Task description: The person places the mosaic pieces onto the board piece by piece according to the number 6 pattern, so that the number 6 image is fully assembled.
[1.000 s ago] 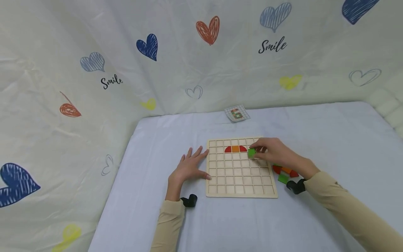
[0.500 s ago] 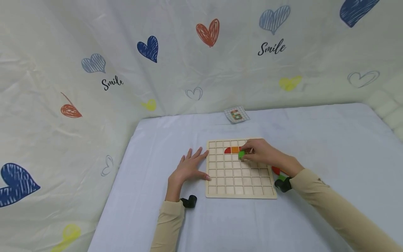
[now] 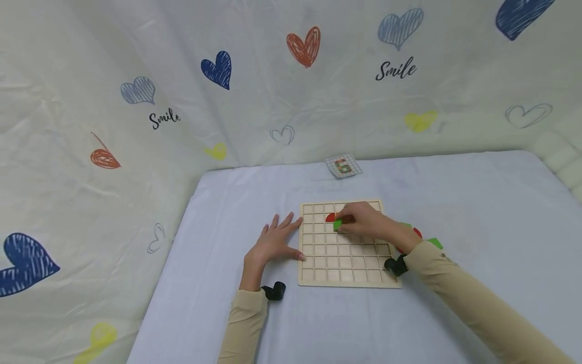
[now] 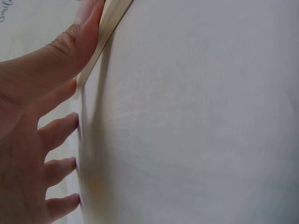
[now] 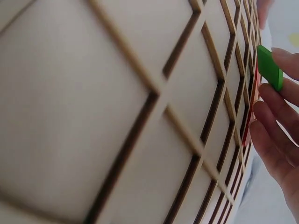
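My right hand (image 3: 369,221) pinches a green square tile (image 3: 337,225) between thumb and fingers, low over the upper part of a wooden grid board (image 3: 344,276). In the right wrist view the green tile (image 5: 269,69) is tilted and held above the board's raised lines. A red quarter-round piece (image 3: 330,217) lies in a grid cell just up and left of the tile; the hand mostly hides the pieces to its right. My left hand (image 3: 271,242) has its fingers spread, with thumb and index finger touching the board's left edge. Its thumb (image 4: 70,44) lies against the wooden rim.
Loose pieces lie right of the board, partly behind the right forearm: a green piece (image 3: 435,243) and a red piece (image 3: 417,232) among them. A small gridded card (image 3: 344,166) with a coloured figure lies at the back of the white-covered table (image 3: 227,202).
My right hand has carried the green tile leftward across the board, now covering most of the orange and right red pieces. The left hand stays in place.
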Tool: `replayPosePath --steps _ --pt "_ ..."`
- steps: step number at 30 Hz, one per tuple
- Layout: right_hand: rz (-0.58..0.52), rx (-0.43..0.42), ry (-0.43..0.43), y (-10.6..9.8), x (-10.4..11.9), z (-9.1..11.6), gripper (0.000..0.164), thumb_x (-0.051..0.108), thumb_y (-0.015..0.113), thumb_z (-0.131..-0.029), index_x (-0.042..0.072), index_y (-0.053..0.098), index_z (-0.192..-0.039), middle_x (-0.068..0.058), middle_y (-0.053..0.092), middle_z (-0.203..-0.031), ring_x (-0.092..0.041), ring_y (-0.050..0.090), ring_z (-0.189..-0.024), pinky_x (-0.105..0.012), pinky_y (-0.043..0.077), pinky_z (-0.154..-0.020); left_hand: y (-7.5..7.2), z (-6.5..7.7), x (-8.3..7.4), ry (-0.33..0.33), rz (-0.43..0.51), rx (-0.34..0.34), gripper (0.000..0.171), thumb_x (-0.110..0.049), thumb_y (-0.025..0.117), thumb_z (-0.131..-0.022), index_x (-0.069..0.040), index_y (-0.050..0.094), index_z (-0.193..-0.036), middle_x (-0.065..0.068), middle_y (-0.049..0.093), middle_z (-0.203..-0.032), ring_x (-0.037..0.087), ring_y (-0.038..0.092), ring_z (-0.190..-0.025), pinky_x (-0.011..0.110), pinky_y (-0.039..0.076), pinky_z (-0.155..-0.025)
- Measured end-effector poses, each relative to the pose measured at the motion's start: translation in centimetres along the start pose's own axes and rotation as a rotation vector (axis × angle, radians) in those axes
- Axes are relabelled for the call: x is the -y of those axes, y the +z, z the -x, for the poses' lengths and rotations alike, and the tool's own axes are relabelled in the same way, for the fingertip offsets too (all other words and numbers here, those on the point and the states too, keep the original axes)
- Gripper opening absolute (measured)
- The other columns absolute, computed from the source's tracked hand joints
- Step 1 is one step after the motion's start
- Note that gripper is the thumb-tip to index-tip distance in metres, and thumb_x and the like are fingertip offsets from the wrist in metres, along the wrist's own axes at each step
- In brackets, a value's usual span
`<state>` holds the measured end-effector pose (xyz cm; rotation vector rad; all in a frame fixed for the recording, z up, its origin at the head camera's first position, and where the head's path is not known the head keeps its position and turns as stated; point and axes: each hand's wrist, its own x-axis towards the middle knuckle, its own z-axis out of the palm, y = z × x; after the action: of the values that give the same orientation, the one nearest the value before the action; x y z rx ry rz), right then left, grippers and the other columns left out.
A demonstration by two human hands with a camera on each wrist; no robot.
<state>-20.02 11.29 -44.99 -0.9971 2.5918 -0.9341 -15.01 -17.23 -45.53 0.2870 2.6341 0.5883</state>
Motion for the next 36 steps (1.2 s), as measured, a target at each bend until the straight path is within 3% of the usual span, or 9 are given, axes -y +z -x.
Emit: replayPosePath --steps 7,14,22,29,36 --pt "0.004 0.027 0.015 0.5 0.3 -0.6 0.021 0.014 0.078 -0.091 0.003 0.078 -0.110 -0.006 0.073 -0.100 -0.013 0.062 -0.085 -0.033 0.056 -0.078 -0.1 0.0 -0.2 0.018 0.006 0.002 0.106 -0.046 0.090 -0.076 -0.030 0.032 -0.163 -0.002 0.015 -0.173 0.037 -0.001 -0.161 0.059 0.004 -0.129" --pt "0.035 0.007 -0.038 0.7 0.7 -1.0 0.022 0.013 0.080 -0.089 0.002 0.078 -0.108 -0.006 0.073 -0.099 -0.013 0.063 -0.085 -0.035 0.057 -0.079 -0.4 0.2 -0.5 0.028 0.010 0.001 0.106 -0.047 0.090 -0.076 -0.029 0.032 -0.163 -0.002 0.015 -0.173 0.037 -0.002 -0.161 0.059 0.004 -0.129" --pt "0.078 0.040 -0.002 0.8 0.7 -1.5 0.024 0.012 0.080 -0.089 0.003 0.078 -0.111 -0.006 0.071 -0.103 -0.016 0.061 -0.088 -0.036 0.055 -0.081 -0.5 0.1 -0.5 0.025 0.005 0.002 0.107 -0.047 0.090 -0.075 -0.030 0.031 -0.163 -0.002 0.015 -0.173 0.036 -0.002 -0.161 0.059 0.003 -0.129" --pt "0.075 0.044 0.009 0.6 0.8 -1.1 0.024 0.008 0.077 -0.090 0.003 0.077 -0.114 -0.007 0.072 -0.106 -0.020 0.062 -0.093 -0.037 0.055 -0.083 -0.4 0.1 -0.3 0.018 0.009 -0.002 0.106 -0.047 0.090 -0.075 -0.029 0.032 -0.163 -0.002 0.015 -0.173 0.036 -0.001 -0.161 0.059 0.004 -0.129" --pt "0.097 -0.009 -0.006 -0.3 0.6 0.5 0.023 0.006 0.076 -0.090 0.002 0.077 -0.112 -0.008 0.072 -0.104 -0.024 0.065 -0.094 -0.041 0.056 -0.083 -0.2 0.2 -0.1 0.010 0.003 -0.001 0.107 -0.045 0.090 -0.075 -0.030 0.032 -0.163 -0.002 0.015 -0.173 0.037 -0.001 -0.161 0.059 0.004 -0.129"
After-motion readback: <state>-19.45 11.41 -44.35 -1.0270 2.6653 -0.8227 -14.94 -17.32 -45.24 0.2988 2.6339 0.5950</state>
